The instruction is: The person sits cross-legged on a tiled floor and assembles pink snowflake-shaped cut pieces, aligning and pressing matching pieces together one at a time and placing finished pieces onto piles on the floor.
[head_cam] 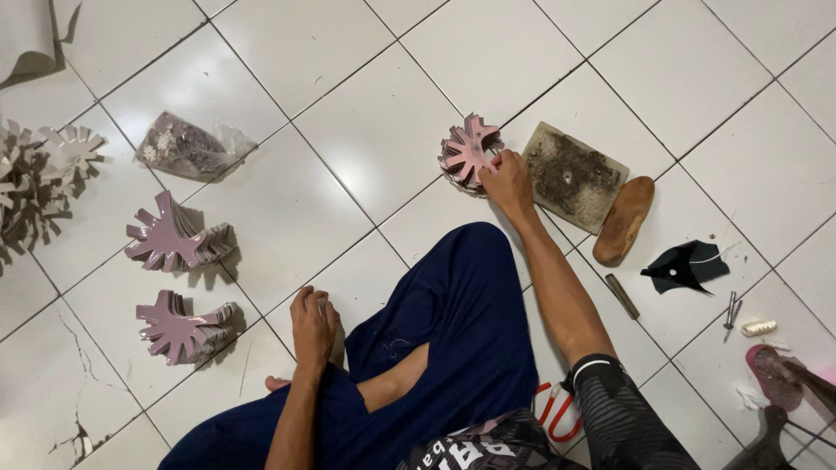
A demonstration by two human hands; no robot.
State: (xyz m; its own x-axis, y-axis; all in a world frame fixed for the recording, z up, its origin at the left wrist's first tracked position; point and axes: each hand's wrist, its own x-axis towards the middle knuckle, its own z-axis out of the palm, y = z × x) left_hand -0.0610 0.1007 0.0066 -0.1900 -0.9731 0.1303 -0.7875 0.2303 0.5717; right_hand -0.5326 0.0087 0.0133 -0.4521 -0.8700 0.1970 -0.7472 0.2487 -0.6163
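My right hand (508, 181) reaches forward and grips the edge of a stack of pink star-shaped cut pieces (468, 151) on the white tiled floor (348, 148). My left hand (313, 324) rests curled on the floor beside my knee, fingers closed; I cannot see anything in it. Two more fanned stacks of the same pink pieces (174, 237) (183, 329) lie to the left of that hand. I sit cross-legged in dark blue trousers (453, 322).
A worn block (572, 176) with dark residue lies right of the stack, beside a brown oval wooden tool (623, 219). A black scrap (686, 265), small metal punches (731, 311), red-handled scissors (553, 409), a plastic bag (187, 146) and a pale pile of cut pieces (39, 178) surround me.
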